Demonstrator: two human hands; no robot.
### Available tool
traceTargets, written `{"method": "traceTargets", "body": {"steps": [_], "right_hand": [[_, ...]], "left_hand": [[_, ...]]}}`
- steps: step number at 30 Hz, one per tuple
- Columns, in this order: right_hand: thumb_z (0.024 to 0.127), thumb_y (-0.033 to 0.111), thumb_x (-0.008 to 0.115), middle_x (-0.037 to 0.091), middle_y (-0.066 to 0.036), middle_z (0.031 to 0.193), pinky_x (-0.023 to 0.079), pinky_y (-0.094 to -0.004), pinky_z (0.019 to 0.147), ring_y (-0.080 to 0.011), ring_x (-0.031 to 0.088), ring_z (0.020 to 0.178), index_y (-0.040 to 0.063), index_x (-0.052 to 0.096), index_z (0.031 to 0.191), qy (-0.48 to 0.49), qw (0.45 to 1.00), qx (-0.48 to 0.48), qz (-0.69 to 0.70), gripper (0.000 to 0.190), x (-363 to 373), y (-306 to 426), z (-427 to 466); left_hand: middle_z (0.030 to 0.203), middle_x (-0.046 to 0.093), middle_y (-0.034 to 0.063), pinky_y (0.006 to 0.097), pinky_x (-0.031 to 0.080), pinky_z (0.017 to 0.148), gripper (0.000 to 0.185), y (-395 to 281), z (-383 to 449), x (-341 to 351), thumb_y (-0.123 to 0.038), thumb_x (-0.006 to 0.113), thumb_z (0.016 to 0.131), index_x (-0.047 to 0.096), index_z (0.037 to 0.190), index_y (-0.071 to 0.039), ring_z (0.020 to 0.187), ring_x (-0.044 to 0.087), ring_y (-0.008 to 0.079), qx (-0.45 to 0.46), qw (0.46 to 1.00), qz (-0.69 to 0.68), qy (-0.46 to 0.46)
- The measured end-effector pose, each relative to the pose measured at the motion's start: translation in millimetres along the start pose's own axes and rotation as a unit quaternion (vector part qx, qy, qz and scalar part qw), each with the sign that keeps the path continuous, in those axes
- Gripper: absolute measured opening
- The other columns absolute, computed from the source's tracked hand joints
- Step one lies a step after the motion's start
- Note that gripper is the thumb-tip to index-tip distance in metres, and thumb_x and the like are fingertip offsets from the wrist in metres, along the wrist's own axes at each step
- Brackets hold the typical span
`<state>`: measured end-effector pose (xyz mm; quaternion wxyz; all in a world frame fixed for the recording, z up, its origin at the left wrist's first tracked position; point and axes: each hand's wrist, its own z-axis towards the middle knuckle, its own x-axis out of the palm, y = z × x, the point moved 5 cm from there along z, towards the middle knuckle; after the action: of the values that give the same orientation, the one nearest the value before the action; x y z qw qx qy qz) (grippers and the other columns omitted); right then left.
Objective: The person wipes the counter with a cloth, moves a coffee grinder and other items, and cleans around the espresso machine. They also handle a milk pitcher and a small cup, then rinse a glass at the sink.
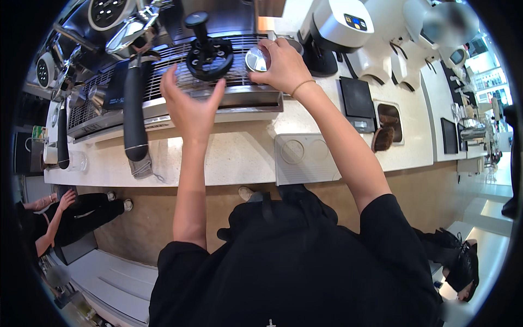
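My left hand (pixel 191 107) is raised in front of the espresso machine's drip tray, thumb and fingers spread and holding nothing. Just beyond it, a black coffee distribution tool (pixel 209 61) with a knob handle and round ring base stands on the slatted drip tray (pixel 241 79). My right hand (pixel 284 63) has its thumb and fingers around a shiny round metal cup (pixel 255 59) at the tray's right end; the fingers partly hide the cup. Left of my left hand, a portafilter (pixel 135 114) with a black handle juts from the machine, over a black scale (pixel 116 94).
Right of the tray are a white grinder (pixel 341 24), a black flat scale (pixel 356 96) and a brown brush (pixel 384 139) by an inset metal bin (pixel 399 118). A grey mat (pixel 302 167) lies at the counter edge. A cloth (pixel 141 166) lies left. Another person (pixel 77 216) is far left.
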<state>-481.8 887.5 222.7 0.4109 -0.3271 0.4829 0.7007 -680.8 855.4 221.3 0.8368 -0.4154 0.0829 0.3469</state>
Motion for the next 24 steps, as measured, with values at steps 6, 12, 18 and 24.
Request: {"method": "traceTargets", "body": {"steps": [6,12,18,24], "right_hand": [[0.074,0.012,0.069,0.050,-0.006,0.103,0.048,-0.0287,0.077,-0.0160,0.055,0.089,0.008,0.039,0.116,-0.069,0.863,0.119,0.486,0.052,-44,-41,-87],[0.079,0.003,0.060,0.049,-0.010,0.106,0.050,-0.0400,0.082,-0.0201,0.054,0.091,0.010,0.035,0.116,-0.105,0.624,0.395,0.666,0.046,-35,-118,-237],[0.076,0.007,0.066,0.051,-0.006,0.102,0.051,-0.0353,0.073,-0.0147,0.056,0.085,0.010,0.042,0.120,-0.082,0.632,0.458,0.620,0.050,3,-142,-290],[0.065,0.018,0.077,0.048,-0.006,0.099,0.050,-0.0271,0.068,-0.0136,0.057,0.082,0.007,0.050,0.115,-0.025,0.810,0.365,0.458,0.058,31,-156,-278]], "left_hand": [[0.108,0.051,0.0177,0.0386,0.043,0.084,0.081,14,17,39,-0.045,0.080,0.055,0.046,0.113,0.000,0.099,0.053,0.0325,0.015,0.993,0.113,0.024],[0.103,0.055,0.0176,0.0378,0.045,0.083,0.078,17,17,51,-0.045,0.082,0.050,0.054,0.106,0.003,0.094,0.056,0.0316,0.051,0.984,0.168,-0.020],[0.106,0.052,0.0159,0.0339,0.046,0.081,0.078,2,3,45,-0.041,0.085,0.050,0.055,0.105,0.006,0.091,0.057,0.0258,0.099,0.983,0.146,-0.049],[0.107,0.052,0.0138,0.0289,0.047,0.084,0.072,-52,-42,16,-0.008,0.085,0.055,0.045,0.114,0.007,0.093,0.057,0.0190,0.004,0.992,-0.129,0.008]]}}
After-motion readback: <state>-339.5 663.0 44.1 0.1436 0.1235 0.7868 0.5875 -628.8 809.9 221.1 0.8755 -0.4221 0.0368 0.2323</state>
